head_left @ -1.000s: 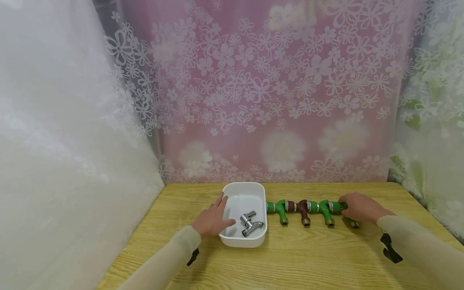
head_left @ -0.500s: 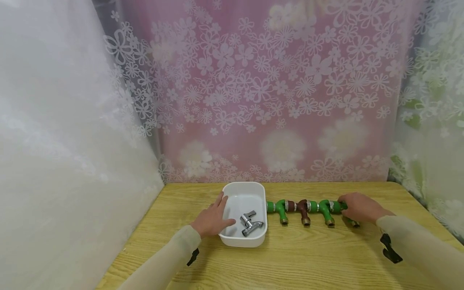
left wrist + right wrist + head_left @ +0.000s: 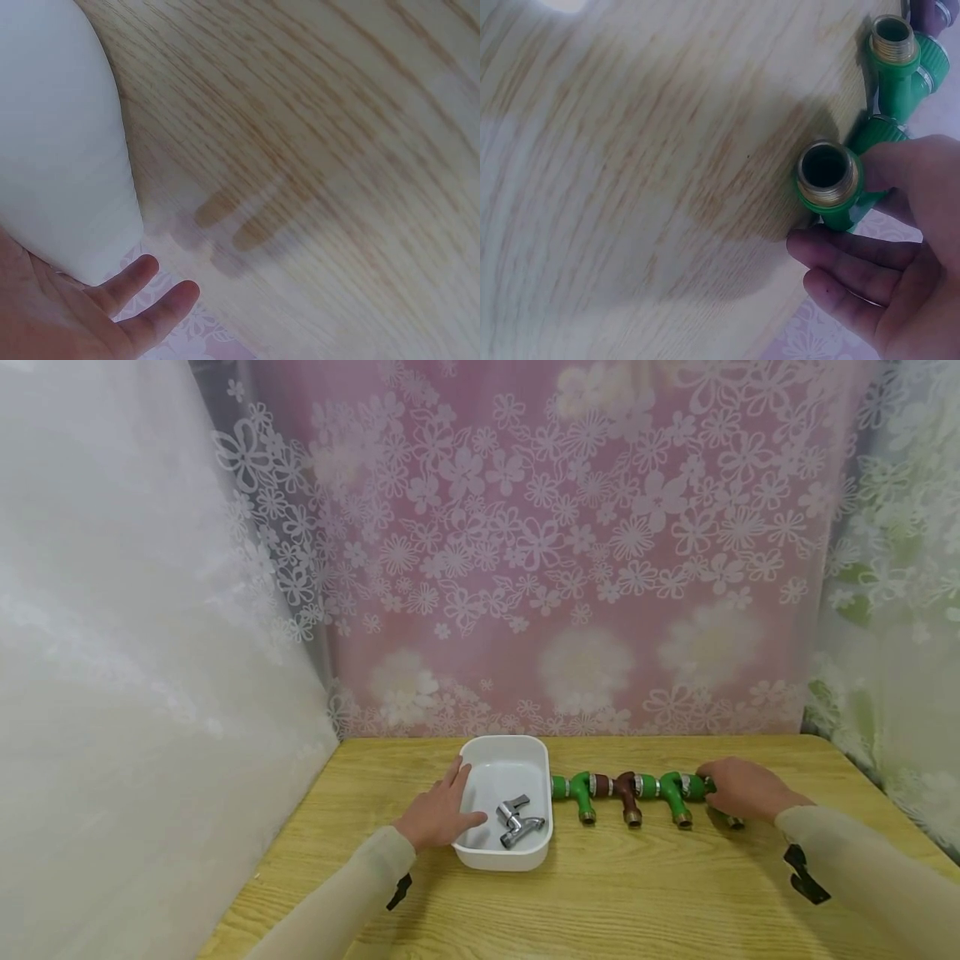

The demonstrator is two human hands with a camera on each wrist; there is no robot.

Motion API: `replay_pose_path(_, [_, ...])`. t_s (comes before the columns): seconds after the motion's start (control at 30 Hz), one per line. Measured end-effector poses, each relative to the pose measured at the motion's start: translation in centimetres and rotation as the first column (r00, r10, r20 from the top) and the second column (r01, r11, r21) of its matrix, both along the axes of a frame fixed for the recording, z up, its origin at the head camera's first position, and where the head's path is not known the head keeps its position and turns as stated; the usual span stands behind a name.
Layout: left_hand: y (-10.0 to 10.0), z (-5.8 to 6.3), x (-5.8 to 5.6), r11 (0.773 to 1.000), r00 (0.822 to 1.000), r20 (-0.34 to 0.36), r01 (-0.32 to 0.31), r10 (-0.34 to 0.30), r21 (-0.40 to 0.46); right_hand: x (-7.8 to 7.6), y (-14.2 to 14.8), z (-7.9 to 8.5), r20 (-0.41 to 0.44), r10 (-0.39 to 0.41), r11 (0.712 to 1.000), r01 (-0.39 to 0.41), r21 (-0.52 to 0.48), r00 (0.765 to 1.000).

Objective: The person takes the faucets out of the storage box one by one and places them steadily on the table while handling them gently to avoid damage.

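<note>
A white plastic tub (image 3: 502, 862) stands on the table with a chrome tap (image 3: 517, 822) lying inside. My left hand (image 3: 437, 814) is spread over the tub's left rim, thumb reaching over the inside. In the left wrist view, its fingertips (image 3: 178, 298) extend past the tub's outer wall (image 3: 67, 150). My right hand (image 3: 746, 789) holds the rightmost green tap (image 3: 829, 180) between thumb and fingers, its brass threaded outlet showing. That tap ends a row of several plastic taps, including a brown tap (image 3: 628, 797) and another green tap (image 3: 677, 797); the hand hides most of it.
The row begins beside the tub's right wall with a green tap (image 3: 582, 793). All outlets point toward the front of the wooden table (image 3: 600, 902). A pink flowered curtain (image 3: 562, 568) hangs behind, with a pale sheet (image 3: 135, 652) at the left.
</note>
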State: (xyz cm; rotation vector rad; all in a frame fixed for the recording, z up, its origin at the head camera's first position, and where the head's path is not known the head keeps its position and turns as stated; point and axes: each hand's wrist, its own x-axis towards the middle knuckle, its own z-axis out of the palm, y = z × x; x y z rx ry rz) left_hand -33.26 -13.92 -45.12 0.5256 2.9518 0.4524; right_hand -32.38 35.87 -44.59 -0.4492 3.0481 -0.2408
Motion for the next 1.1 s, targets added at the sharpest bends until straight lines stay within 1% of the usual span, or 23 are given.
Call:
replay_pose_path(0.2, [-0.07,-0.11,-0.13,1.000,1.000,0.000,-0.007,0.007,-0.004,0.02,-0.13,0.09,-0.013,0.002,1.000,-0.002,0.017,1.000])
replay_pose_path(0.43, [-0.22,-0.09,-0.12,1.000,1.000,-0.002,-0.003,0.003,0.000,-0.09,-0.17,-0.26,-0.044,0.012,0.999,-0.011,0.030,0.999])
replay_pose_path(0.67, [-0.26,-0.25,-0.37,1.000,1.000,-0.007,-0.015,0.015,-0.011,-0.06,-0.36,-0.19,-0.061,0.008,0.999,-0.005,0.046,0.998])
replay_pose_path(0.9, [-0.29,-0.05,-0.12,1.000,1.000,-0.003,-0.021,0.021,-0.010,-0.17,-0.43,-0.51,-0.063,0.006,0.999,-0.003,0.047,0.998])
replay_pose_path(1.1, [0.00,-0.42,0.03,1.000,1.000,0.000,-0.009,0.009,-0.001,0.15,-0.03,-0.47,-0.059,-0.004,0.999,0.007,0.052,0.998])
